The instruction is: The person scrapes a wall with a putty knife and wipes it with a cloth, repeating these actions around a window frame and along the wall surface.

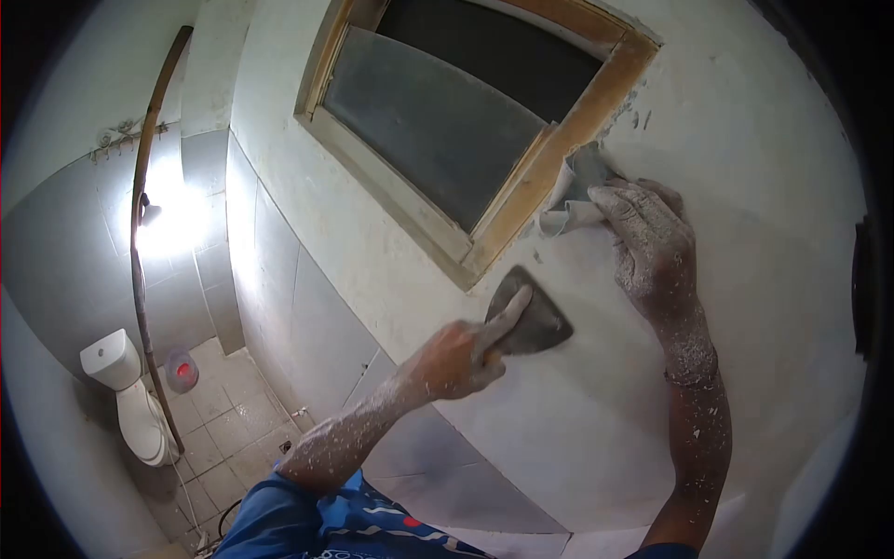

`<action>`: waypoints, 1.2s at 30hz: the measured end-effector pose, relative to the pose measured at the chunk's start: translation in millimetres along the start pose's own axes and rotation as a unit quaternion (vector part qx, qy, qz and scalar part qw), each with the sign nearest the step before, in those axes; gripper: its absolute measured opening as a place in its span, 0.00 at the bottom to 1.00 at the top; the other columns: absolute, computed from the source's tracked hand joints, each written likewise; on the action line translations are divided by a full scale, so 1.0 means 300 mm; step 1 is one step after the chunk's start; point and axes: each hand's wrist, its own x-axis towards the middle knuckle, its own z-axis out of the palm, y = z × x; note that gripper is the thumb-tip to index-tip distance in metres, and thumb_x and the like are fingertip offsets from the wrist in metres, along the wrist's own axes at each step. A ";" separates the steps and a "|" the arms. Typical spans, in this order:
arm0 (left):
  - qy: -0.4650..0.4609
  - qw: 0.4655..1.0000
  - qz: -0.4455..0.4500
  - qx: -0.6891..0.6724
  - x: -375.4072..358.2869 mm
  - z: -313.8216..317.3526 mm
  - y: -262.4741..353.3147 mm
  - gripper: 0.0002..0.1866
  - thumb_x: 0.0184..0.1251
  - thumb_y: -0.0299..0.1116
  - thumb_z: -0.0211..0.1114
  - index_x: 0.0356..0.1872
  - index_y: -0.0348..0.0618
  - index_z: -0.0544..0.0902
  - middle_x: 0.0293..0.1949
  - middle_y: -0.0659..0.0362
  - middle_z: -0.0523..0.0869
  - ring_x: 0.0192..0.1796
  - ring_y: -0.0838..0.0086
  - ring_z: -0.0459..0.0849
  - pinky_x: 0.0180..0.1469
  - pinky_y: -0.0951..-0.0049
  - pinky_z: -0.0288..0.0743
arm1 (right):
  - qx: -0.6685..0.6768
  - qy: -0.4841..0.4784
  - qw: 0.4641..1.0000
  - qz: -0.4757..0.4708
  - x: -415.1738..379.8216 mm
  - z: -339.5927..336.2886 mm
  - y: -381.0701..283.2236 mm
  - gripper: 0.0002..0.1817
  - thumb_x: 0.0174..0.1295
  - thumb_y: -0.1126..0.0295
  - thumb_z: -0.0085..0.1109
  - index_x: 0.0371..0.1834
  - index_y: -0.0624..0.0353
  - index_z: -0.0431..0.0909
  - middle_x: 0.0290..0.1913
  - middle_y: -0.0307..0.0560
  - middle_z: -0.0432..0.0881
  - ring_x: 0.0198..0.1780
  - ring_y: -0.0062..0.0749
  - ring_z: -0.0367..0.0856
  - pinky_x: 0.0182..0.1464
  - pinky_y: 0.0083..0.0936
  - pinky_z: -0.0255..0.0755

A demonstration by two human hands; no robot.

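My left hand (454,359) grips a putty knife (540,321), its forefinger laid along the wide dark blade. The blade lies below the lower corner of the wooden window frame (517,205), close over the pale wall (596,410). My right hand (652,247), coated in white dust, pinches a curled sheet of sandpaper (585,177) at the wall beside the frame. One edge of the sheet folds back and shows a lighter side. Dust and white flecks cover both forearms. Dark scuffs mark the wall just above the sandpaper.
A tilted glass pane (438,121) sits in the window. Grey tiles (289,252) line the lower wall. Down to the left are a white toilet (144,419), a long curved pole (140,233), a bright lamp (151,214) and a tub with something red (182,371).
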 end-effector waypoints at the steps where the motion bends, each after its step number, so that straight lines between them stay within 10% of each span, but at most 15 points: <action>1: -0.003 1.000 0.000 0.000 -0.009 0.006 0.003 0.46 0.46 0.22 0.55 0.73 0.49 0.49 0.22 0.46 0.79 0.26 0.55 0.81 0.37 0.61 0.75 | -0.008 -0.002 1.000 0.003 -0.001 -0.003 -0.002 0.16 0.47 0.81 0.58 0.43 0.62 0.79 0.39 0.47 0.83 0.47 0.38 0.82 0.54 0.37 0.71; 36: -0.034 0.999 -0.029 -0.012 -0.008 -0.028 0.014 0.47 0.48 0.24 0.55 0.73 0.55 0.47 0.22 0.47 0.80 0.27 0.58 0.83 0.37 0.62 0.75 | 0.010 -0.006 1.000 0.008 -0.023 -0.009 -0.005 0.15 0.49 0.81 0.59 0.42 0.62 0.79 0.39 0.50 0.82 0.45 0.42 0.81 0.52 0.38 0.71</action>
